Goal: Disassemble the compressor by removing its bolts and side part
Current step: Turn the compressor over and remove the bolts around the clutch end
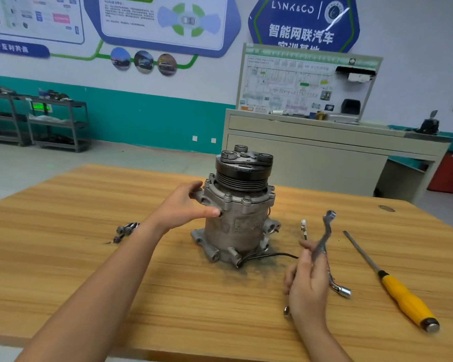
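Note:
A grey metal compressor (pixel 239 220) stands upright on the wooden table (pixel 63 257), its black pulley on top. Several bolts (pixel 228 196) ring its upper flange. My left hand (pixel 186 207) rests against the compressor's left side, thumb near a port hole and fingers touching the flange ear. My right hand (pixel 307 280) grips a silver socket wrench (pixel 324 239) by its shaft, to the right of the compressor and raised off the table. Loose removed bolts (pixel 124 229) lie on the table to the left.
A yellow-handled screwdriver (pixel 392 283) lies at the right. A second socket wrench (pixel 341 290) lies beside my right hand, and a small fitting (pixel 304 228) lies near the compressor. A black wire (pixel 272 255) trails from the compressor's base. A grey cabinet (pixel 324 155) stands behind the table.

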